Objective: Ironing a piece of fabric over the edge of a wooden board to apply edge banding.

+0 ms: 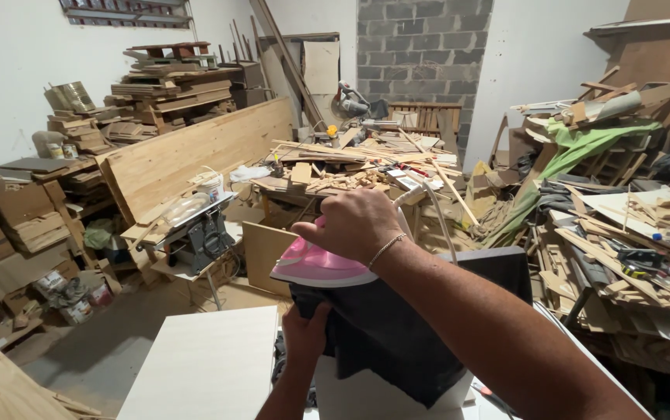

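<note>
Gripping a glossy pink clothes iron (319,266), the right hand (356,225) presses down on dark cloth (385,330), whose soft edge the left hand (304,334) pinches.

the right arm comes in from the lower right, bare forearm slanting up and left, a thin bracelet at the wrist. the right hand (355,225) is knuckles-up, fingers curled shut around a grip beneath the palm. the left hand (304,336) rises from below, lower and nearer, fingers pinched closed, forearm nearly upright.
</note>
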